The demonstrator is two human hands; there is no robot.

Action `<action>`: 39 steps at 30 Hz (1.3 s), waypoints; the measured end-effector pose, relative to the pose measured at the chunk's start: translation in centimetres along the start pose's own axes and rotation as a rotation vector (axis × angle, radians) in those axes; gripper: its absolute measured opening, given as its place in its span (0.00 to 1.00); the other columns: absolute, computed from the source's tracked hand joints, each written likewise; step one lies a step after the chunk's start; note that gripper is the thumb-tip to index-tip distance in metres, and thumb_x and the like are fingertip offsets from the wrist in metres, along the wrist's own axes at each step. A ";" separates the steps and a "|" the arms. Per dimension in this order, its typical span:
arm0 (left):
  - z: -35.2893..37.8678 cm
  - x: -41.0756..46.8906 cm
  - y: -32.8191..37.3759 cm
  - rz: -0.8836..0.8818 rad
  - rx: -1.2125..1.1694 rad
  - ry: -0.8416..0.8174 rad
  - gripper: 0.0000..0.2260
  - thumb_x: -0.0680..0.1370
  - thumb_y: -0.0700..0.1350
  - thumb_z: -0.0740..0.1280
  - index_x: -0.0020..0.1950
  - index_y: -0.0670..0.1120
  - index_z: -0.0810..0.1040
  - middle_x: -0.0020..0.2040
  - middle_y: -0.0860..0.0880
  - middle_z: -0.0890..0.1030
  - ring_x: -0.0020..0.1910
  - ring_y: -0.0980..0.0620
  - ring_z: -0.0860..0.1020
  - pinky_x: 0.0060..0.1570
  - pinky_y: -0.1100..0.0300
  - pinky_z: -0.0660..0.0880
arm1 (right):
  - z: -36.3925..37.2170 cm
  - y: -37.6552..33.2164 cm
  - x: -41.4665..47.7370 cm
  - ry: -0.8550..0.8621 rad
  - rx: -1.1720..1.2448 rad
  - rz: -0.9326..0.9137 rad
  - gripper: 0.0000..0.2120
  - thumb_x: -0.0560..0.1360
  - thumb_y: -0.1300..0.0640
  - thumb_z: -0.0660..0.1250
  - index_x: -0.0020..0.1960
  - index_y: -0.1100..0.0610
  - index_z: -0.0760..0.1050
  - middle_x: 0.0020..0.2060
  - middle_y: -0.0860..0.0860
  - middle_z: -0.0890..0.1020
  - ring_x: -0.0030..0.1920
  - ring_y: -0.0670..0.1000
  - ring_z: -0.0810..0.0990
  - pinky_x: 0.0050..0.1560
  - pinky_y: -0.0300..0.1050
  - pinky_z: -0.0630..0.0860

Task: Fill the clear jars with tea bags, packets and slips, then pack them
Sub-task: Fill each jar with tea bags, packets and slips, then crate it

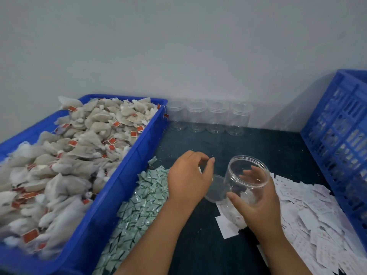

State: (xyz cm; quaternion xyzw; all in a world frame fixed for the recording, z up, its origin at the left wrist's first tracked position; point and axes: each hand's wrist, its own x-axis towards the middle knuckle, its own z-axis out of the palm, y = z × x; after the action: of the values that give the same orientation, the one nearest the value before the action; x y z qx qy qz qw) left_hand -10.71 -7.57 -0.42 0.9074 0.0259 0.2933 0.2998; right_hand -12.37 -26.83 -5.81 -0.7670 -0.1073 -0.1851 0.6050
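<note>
Your left hand (190,179) curls by the jar (236,175) base; whether it pinches anything I cannot tell. Your right hand (258,207) grips the jar mid-desk (258,143), tilted, its mouth up and far-right.

print on the paper slips (309,221) and red tea bag tags (72,142) is too blurred to read.
</note>
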 end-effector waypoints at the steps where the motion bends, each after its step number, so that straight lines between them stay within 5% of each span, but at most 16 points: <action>1: -1.4 0.6 0.3 0.007 0.030 -0.036 0.12 0.82 0.59 0.67 0.43 0.55 0.81 0.39 0.58 0.78 0.38 0.59 0.77 0.37 0.60 0.75 | -0.1 -0.3 -0.1 0.010 -0.013 0.000 0.40 0.64 0.39 0.86 0.70 0.34 0.70 0.64 0.38 0.81 0.67 0.43 0.81 0.67 0.37 0.76; 2: -2.9 1.2 0.5 0.015 0.066 -0.078 0.15 0.83 0.60 0.64 0.42 0.54 0.80 0.36 0.58 0.77 0.36 0.58 0.76 0.34 0.60 0.74 | -0.1 -0.6 -0.1 0.019 -0.017 0.004 0.39 0.64 0.38 0.85 0.69 0.32 0.70 0.64 0.36 0.81 0.66 0.42 0.81 0.65 0.34 0.76; 4: -6.2 2.9 0.4 0.023 0.173 -0.176 0.17 0.85 0.60 0.58 0.42 0.54 0.78 0.35 0.56 0.78 0.33 0.58 0.76 0.30 0.59 0.70 | -0.1 -0.6 -0.3 0.029 -0.001 0.039 0.37 0.65 0.37 0.85 0.69 0.32 0.71 0.63 0.37 0.82 0.66 0.45 0.82 0.66 0.44 0.79; 7: -11.0 6.0 -1.5 -0.069 0.319 -0.286 0.17 0.88 0.53 0.53 0.54 0.50 0.80 0.48 0.51 0.83 0.47 0.48 0.81 0.47 0.48 0.79 | -0.1 -0.4 -0.4 0.009 -0.026 0.094 0.40 0.61 0.38 0.81 0.70 0.36 0.70 0.63 0.39 0.82 0.65 0.51 0.83 0.70 0.62 0.77; 10: -14.9 9.8 -5.7 -0.274 0.482 -0.260 0.11 0.85 0.43 0.58 0.58 0.47 0.80 0.55 0.46 0.84 0.52 0.43 0.82 0.56 0.44 0.80 | 0.0 -0.8 -0.5 -0.009 -0.038 0.118 0.40 0.61 0.38 0.80 0.71 0.37 0.70 0.62 0.34 0.81 0.62 0.48 0.84 0.67 0.63 0.78; 14: -16.8 11.6 -11.6 -0.486 0.652 -0.577 0.19 0.84 0.43 0.63 0.76 0.47 0.74 0.73 0.44 0.77 0.69 0.43 0.77 0.70 0.46 0.74 | 0.3 -1.4 -0.8 -0.039 -0.048 0.149 0.40 0.61 0.39 0.80 0.70 0.38 0.70 0.61 0.36 0.81 0.59 0.48 0.84 0.64 0.62 0.79; 19: -13.1 8.2 -16.9 -0.433 0.774 -0.802 0.22 0.85 0.47 0.60 0.80 0.51 0.66 0.79 0.41 0.68 0.79 0.37 0.63 0.76 0.40 0.64 | 0.5 -1.3 -0.7 -0.053 -0.066 0.165 0.40 0.62 0.43 0.81 0.71 0.42 0.70 0.62 0.44 0.82 0.59 0.50 0.85 0.66 0.66 0.79; 23: -12.5 8.3 -17.4 -0.439 0.746 -0.711 0.18 0.83 0.44 0.59 0.73 0.53 0.72 0.74 0.39 0.72 0.75 0.34 0.65 0.70 0.35 0.70 | 0.4 -1.0 -0.5 -0.063 -0.061 0.190 0.40 0.63 0.43 0.81 0.72 0.44 0.70 0.64 0.50 0.83 0.61 0.52 0.85 0.67 0.68 0.78; 26: -12.2 8.7 -17.7 -0.425 0.682 -0.631 0.12 0.82 0.46 0.61 0.65 0.47 0.76 0.65 0.40 0.79 0.64 0.38 0.77 0.61 0.44 0.77 | 0.5 -1.0 -0.5 -0.063 -0.045 0.204 0.40 0.63 0.44 0.80 0.72 0.42 0.71 0.64 0.51 0.83 0.62 0.54 0.85 0.67 0.69 0.78; 30: -12.4 9.1 -18.4 -0.508 0.454 -0.433 0.13 0.79 0.54 0.70 0.45 0.44 0.80 0.42 0.47 0.83 0.43 0.48 0.81 0.37 0.56 0.73 | 0.6 -1.1 -0.5 -0.064 -0.032 0.226 0.41 0.61 0.40 0.80 0.71 0.38 0.70 0.65 0.49 0.83 0.61 0.49 0.84 0.67 0.68 0.78; 33: -13.4 9.8 -17.9 -0.581 0.173 -0.194 0.17 0.76 0.55 0.71 0.32 0.48 0.74 0.23 0.53 0.77 0.24 0.59 0.75 0.26 0.63 0.68 | 0.5 -1.1 -0.5 -0.055 -0.038 0.221 0.40 0.61 0.40 0.80 0.70 0.38 0.71 0.65 0.49 0.83 0.60 0.48 0.85 0.68 0.69 0.78; 39: -16.1 10.9 -14.4 -0.558 -0.204 0.114 0.14 0.71 0.55 0.72 0.32 0.51 0.70 0.24 0.56 0.71 0.22 0.60 0.68 0.25 0.63 0.70 | 0.5 -1.0 -0.5 -0.062 -0.012 0.186 0.37 0.63 0.39 0.82 0.69 0.34 0.72 0.62 0.40 0.83 0.62 0.48 0.85 0.67 0.66 0.79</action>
State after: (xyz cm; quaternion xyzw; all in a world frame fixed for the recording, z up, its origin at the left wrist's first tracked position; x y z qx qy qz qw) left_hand -8.66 15.13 7.57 0.8125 0.2616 0.2511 0.4565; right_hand -13.09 -26.11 -5.22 -0.7826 -0.0531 -0.1046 0.6113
